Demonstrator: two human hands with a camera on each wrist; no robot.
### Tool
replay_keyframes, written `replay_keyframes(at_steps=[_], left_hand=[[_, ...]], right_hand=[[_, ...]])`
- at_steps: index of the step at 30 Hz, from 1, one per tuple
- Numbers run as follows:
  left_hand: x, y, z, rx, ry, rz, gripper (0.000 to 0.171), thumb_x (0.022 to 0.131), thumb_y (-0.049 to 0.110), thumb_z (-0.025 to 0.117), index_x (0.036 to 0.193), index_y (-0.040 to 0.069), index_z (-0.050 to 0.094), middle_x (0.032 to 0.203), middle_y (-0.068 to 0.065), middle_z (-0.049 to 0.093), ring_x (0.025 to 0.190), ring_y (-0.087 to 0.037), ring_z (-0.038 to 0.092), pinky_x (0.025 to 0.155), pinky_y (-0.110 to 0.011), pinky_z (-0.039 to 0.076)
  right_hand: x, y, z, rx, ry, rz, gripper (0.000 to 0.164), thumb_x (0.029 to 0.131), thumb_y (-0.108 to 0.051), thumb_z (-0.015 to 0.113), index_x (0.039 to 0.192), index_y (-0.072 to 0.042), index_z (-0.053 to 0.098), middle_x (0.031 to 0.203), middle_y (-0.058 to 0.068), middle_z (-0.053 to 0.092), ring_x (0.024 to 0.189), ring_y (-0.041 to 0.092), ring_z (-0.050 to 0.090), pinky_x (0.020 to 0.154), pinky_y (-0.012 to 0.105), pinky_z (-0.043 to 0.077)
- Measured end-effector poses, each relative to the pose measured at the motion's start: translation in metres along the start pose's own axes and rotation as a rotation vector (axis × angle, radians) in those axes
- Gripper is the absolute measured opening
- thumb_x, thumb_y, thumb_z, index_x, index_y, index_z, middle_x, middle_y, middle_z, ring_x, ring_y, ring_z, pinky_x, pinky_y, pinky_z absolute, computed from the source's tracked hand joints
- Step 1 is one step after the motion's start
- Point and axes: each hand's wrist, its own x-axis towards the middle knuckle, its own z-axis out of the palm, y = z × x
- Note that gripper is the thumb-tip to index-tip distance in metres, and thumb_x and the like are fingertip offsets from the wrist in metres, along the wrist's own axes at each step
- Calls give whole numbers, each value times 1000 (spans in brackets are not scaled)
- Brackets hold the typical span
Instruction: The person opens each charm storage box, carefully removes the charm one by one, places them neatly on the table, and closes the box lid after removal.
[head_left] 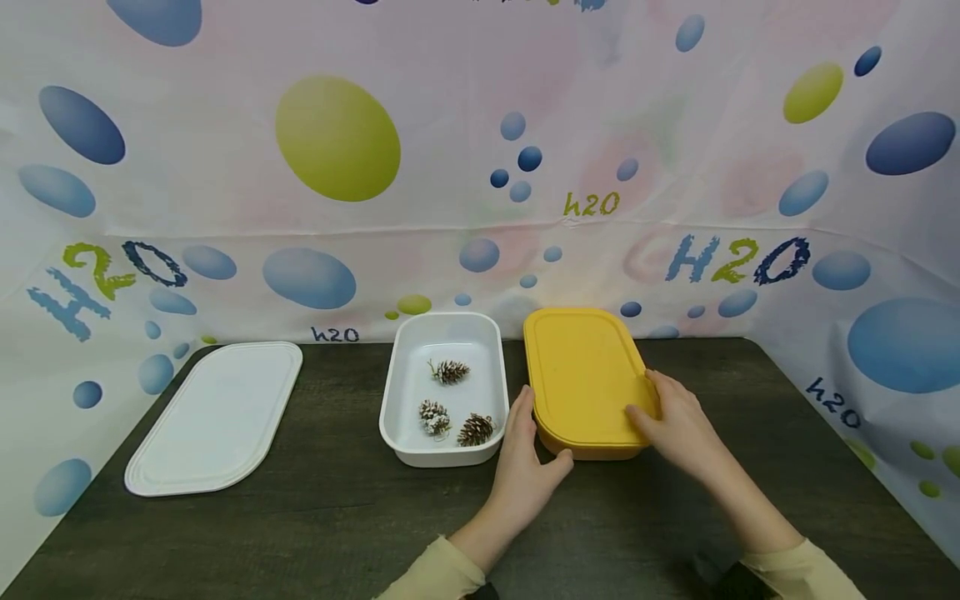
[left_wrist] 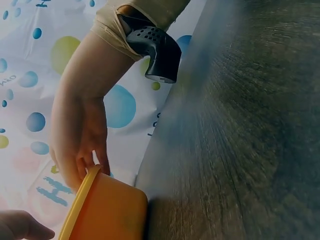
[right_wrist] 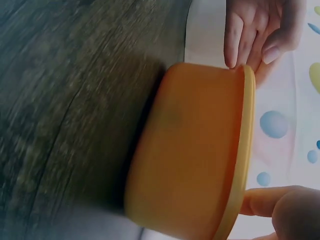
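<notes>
A yellow plastic container (right_wrist: 190,145) with its yellow lid (head_left: 581,375) on top stands on the dark table. My right hand (head_left: 682,429) is at its right edge: the thumb lies on the lid and the fingers pass over the rim, pinching it. My left hand (head_left: 521,471) is at the left side, fingers extended along the rim and thumb apart near the front corner. In the right wrist view, the left fingertips meet the rim. Between the left hand and the white lid is a white container (head_left: 405,400) with pine cones (head_left: 450,372) inside.
A white lid (head_left: 217,417) lies flat at the left of the dark wooden table (head_left: 337,517). The white container stands close beside the yellow one. A backdrop (head_left: 465,100) with printed blue and green spots rises behind the table and along both sides.
</notes>
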Motion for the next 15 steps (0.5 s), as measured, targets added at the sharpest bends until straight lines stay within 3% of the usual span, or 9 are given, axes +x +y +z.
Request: replay_keyframes(at_steps=[8,15], left_hand=[[6,-3,3,44,21,-7,82,80,4,64,148,-5,21,154,-17,17,140,-29,21,109,-46,29],[11,-2,4,73,30,-50,87,79,8,67,150,-4,18,155,-17,18,140,-30,20,109,-49,27]], right_hand=[[4,14,-1,72,-107,108,80,99,-44,46,144,15,18,140,39,30,125,52,35,97,62,35],[5,18,4,149,-123,135,83,99,-48,42,146,14,14,142,38,27,126,51,34,99,61,34]])
